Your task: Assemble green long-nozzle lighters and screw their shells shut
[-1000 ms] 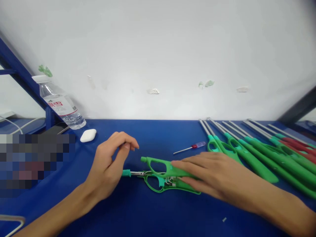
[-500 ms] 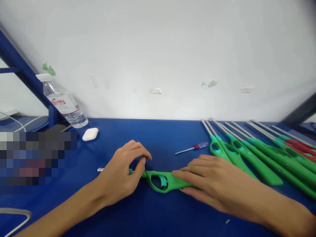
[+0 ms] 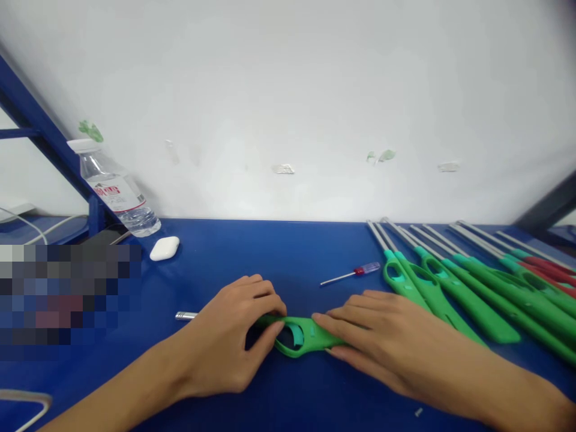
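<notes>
A green long-nosed lighter (image 3: pixel 299 337) lies on the blue table (image 3: pixel 270 258) in front of me, its metal tip (image 3: pixel 185 315) poking out to the left. My left hand (image 3: pixel 234 345) is curled over the lighter's front end, thumb and fingers pressing on it by the trigger loop. My right hand (image 3: pixel 382 339) lies over the handle end, fingers flat and pressing down on it. The part of the lighter under both hands is hidden.
A row of several green lighters (image 3: pixel 450 282) with metal tubes lies at the right, some red ones (image 3: pixel 551 270) behind. A small red-handled screwdriver (image 3: pixel 348 274) lies mid-table. A water bottle (image 3: pixel 114 192) and a white case (image 3: pixel 164 248) stand at the back left.
One second ago the lighter's two green halves lay apart with the insides showing. They are now closed together, and my left hand has come down from the air onto the front end.
</notes>
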`<state>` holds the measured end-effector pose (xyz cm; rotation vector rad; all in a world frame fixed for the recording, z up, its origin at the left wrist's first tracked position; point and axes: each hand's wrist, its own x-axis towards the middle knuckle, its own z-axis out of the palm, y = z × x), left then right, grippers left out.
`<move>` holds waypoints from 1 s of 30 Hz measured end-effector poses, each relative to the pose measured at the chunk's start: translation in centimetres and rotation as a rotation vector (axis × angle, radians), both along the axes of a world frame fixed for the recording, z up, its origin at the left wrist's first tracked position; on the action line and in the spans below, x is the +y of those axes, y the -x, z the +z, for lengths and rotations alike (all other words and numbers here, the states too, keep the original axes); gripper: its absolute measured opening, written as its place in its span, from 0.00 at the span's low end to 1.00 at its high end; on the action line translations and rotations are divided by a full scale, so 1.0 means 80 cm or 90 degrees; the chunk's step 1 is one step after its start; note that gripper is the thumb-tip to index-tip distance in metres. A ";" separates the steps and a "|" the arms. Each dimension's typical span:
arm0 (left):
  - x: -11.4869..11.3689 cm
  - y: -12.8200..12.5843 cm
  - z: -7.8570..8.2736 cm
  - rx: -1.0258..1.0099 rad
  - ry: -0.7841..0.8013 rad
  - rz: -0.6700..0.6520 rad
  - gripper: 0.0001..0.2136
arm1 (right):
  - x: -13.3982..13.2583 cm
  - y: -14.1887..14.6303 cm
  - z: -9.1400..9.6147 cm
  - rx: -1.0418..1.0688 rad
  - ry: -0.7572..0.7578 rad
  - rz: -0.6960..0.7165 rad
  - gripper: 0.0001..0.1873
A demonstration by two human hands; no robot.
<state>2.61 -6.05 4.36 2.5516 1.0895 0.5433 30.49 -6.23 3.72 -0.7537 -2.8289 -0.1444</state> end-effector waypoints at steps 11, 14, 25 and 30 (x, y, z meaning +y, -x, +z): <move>0.002 -0.002 0.000 0.016 0.017 0.012 0.09 | -0.001 0.001 -0.002 -0.005 -0.012 0.004 0.17; 0.002 -0.002 -0.001 0.017 0.021 0.019 0.09 | 0.000 0.002 -0.005 -0.015 -0.002 0.000 0.17; 0.002 0.000 -0.003 0.015 0.048 0.024 0.08 | -0.005 0.002 -0.006 0.049 0.086 -0.044 0.16; -0.001 -0.002 -0.001 0.037 0.067 0.036 0.06 | -0.007 0.006 -0.001 0.065 0.188 -0.076 0.13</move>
